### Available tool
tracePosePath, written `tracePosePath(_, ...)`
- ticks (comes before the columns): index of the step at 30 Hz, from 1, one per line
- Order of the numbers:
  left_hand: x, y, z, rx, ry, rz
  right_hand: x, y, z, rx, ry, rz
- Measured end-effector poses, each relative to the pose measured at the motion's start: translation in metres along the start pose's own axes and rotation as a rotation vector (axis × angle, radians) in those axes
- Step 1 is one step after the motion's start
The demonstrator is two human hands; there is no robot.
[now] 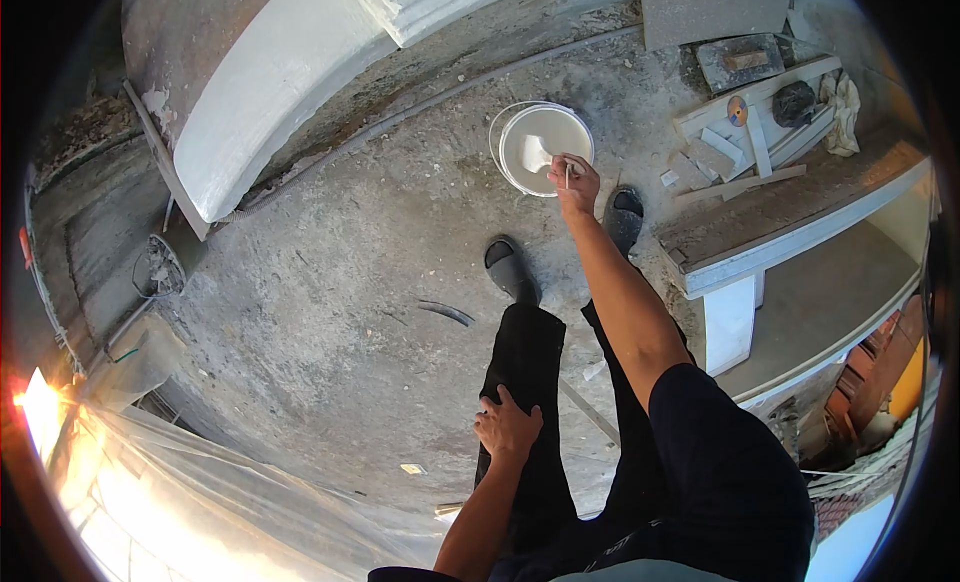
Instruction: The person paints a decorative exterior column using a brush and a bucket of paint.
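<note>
My right hand (575,185) is closed around the handle of a paintbrush at the near right rim of a white bucket (584,132). The white-coated head of the paintbrush (536,154) is inside the bucket, over pale liquid. The bucket stands upright on the floor in front of my feet, its wire handle folded to the left. My left hand (508,427) rests on my left leg above the knee, fingers spread, holding nothing.
A curved white wall (250,102) rises at the upper left. At right is a bench-like ledge (780,217). Boards, offcuts and a trowel-like tool lie near a disc (737,111). A black strip (446,312) lies on the concrete floor (300,302). Plastic sheeting (230,472) hangs lower left.
</note>
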State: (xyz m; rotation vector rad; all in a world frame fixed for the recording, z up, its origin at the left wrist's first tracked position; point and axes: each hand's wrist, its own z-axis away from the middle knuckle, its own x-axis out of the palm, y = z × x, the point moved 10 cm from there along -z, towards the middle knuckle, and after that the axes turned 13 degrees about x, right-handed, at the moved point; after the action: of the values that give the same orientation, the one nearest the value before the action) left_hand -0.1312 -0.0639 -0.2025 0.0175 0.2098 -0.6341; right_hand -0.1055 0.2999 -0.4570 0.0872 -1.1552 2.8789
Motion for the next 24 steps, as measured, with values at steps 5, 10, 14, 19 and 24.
tracePosePath(5, -0.004, 0.003, 0.001, 0.027, 0.028, -0.035, 0.008, -0.062, 0.037, -0.074, -0.148, 0.166)
tracePosePath(10, -0.008, 0.008, -0.001, 0.021, 0.047, -0.03, 0.028, -0.271, 0.134, -0.461, -0.136, 0.125)
tracePosePath(14, -0.01, 0.01, 0.004, 0.014, 0.061, -0.021, 0.091, -0.377, 0.175, -0.611, -0.282, 0.102)
tracePosePath(19, -0.012, 0.015, 0.002, 0.0, 0.063, -0.004, 0.132, -0.434, 0.133, -0.685, -0.312, 0.256)
tracePosePath(24, -0.009, 0.017, 0.004, -0.033, 0.004, 0.022, 0.048, -0.51, 0.096, -0.902, -0.075, 0.39)
